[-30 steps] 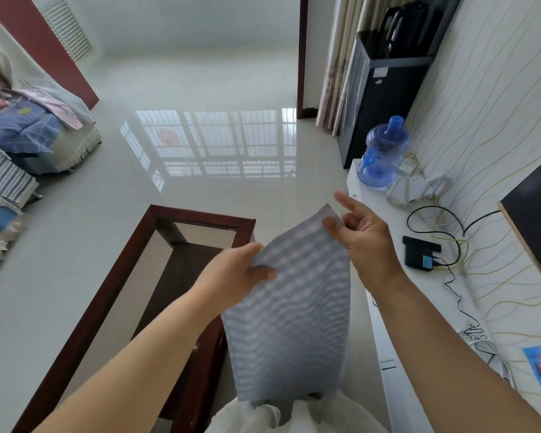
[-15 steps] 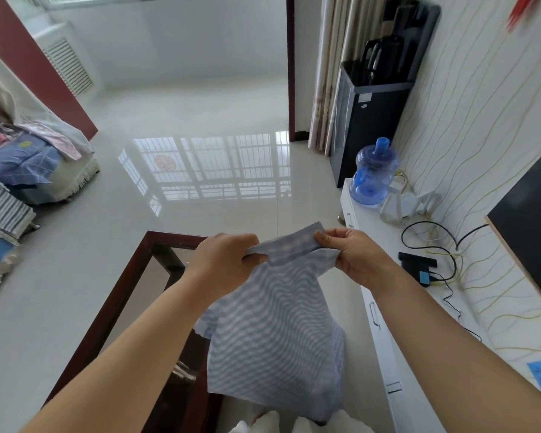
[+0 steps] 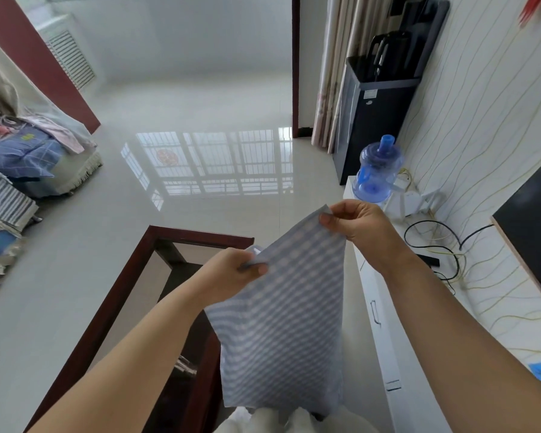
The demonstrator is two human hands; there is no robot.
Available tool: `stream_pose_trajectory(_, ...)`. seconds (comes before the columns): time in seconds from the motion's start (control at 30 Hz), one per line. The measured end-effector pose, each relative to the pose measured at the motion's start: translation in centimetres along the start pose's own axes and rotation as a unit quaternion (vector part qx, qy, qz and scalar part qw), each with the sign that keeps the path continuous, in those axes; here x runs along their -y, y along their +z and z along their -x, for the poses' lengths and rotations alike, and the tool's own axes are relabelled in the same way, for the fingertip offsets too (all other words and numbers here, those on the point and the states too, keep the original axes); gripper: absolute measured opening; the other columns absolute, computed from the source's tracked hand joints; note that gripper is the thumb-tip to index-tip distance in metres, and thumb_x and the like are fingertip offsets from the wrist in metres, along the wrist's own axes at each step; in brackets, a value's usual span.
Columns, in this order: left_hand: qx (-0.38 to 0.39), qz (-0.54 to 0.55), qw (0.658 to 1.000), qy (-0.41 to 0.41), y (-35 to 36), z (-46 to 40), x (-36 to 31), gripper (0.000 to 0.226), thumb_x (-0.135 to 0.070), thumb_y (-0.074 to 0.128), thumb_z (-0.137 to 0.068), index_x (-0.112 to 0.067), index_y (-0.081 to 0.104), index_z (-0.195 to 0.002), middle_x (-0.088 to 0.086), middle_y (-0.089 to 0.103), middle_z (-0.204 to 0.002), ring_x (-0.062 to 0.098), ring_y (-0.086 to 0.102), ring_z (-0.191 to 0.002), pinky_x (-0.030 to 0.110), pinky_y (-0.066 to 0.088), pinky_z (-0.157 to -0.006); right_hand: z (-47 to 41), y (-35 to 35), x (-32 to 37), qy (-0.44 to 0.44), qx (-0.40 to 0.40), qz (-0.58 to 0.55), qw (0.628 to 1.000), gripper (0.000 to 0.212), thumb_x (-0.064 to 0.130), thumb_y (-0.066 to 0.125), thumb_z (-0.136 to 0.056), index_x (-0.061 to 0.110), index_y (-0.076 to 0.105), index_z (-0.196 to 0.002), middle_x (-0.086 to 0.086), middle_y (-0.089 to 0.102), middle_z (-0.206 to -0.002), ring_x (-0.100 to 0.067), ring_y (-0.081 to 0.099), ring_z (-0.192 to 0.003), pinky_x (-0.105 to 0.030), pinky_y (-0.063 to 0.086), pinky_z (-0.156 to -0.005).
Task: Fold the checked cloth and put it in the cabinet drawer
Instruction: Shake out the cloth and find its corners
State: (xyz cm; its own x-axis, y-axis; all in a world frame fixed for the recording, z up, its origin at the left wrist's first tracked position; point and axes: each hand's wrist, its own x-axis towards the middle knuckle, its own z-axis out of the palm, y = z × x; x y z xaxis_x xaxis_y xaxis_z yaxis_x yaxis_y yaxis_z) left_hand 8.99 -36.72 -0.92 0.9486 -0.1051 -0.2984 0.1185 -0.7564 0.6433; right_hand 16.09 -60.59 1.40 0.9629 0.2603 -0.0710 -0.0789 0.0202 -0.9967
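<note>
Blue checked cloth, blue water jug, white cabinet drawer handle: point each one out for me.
Blue checked cloth [image 3: 281,323], head view, middle of the hanging panel.
Blue water jug [image 3: 377,173], head view, its translucent body.
White cabinet drawer handle [image 3: 375,312], head view, the metal bar.

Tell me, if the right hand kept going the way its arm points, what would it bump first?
Probably the blue water jug on the white cabinet. It stands just beyond the right hand, which pinches the checked cloth. Depth is hard to judge.

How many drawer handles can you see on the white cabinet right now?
1 clear handle, on the white cabinet front beside the hanging checked cloth. A darker mark lower down may be a second; others could be hidden behind the right forearm.
</note>
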Motion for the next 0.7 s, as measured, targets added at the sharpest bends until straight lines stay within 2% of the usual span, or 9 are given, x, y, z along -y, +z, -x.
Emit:
stream_pose_trajectory(0.1,-0.03,0.022,0.999,0.005,0.8,0.4,0.5,0.035,-0.032,0.058,-0.091,-0.004,0.055,-0.071,-0.001,0.044,-0.061,0.012,0.039,-0.056,0.027,0.034,-0.057,0.1,-0.2,0.2,-0.001,0.017,0.017,1.0,0.017,0.005,0.071,-0.079,0.02,0.07,-0.073,0.008,0.072,-0.069,-0.005,0.065,-0.067,-0.013,0.05,-0.064)
stream_pose_trajectory(0.2,-0.036,0.039,0.999,0.006,1.0,0.4,0.7,0.036,-0.033,0.062,-0.089,0.001,0.058,-0.08,0.002,0.047,-0.065,0.013,0.042,-0.058,0.028,0.036,-0.059,0.2,-0.3,0.4,-0.003,0.008,0.026,1.0,0.017,0.006,0.071,-0.08,0.021,0.07,-0.074,0.009,0.072,-0.068,-0.003,0.065,-0.066,-0.012,0.049,-0.063)
stream_pose_trajectory(0.4,-0.042,0.066,0.997,0.014,1.1,0.4,0.6,0.023,-0.035,0.065,-0.085,-0.014,0.062,-0.077,0.005,0.057,-0.071,0.016,0.051,-0.064,0.03,0.043,-0.063,0.3,-0.4,0.3,-0.006,-0.015,0.044,0.999,0.013,0.01,0.072,-0.08,0.022,0.071,-0.074,0.008,0.072,-0.068,-0.005,0.066,-0.065,-0.014,0.051,-0.065)
stream_pose_trajectory(0.5,-0.044,0.07,0.996,0.019,1.3,0.6,0.4,0.021,-0.033,0.066,-0.085,-0.015,0.061,-0.076,0.007,0.058,-0.071,0.018,0.052,-0.064,0.03,0.044,-0.062,0.3,-0.6,0.5,-0.005,-0.023,0.057,0.998,0.007,0.012,0.073,-0.079,0.019,0.07,-0.077,0.01,0.072,-0.068,-0.003,0.066,-0.066,-0.013,0.05,-0.064)
stream_pose_trajectory(0.7,-0.058,0.045,0.997,0.03,1.7,0.9,-0.1,0.029,-0.034,0.061,-0.089,-0.014,0.054,-0.07,0.0,0.05,-0.063,0.015,0.046,-0.057,0.029,0.04,-0.058,0.6,-0.8,0.6,-0.023,-0.043,0.077,0.996,0.01,0.012,0.073,-0.079,0.02,0.069,-0.075,0.014,0.07,-0.064,0.001,0.065,-0.063,-0.009,0.05,-0.064)
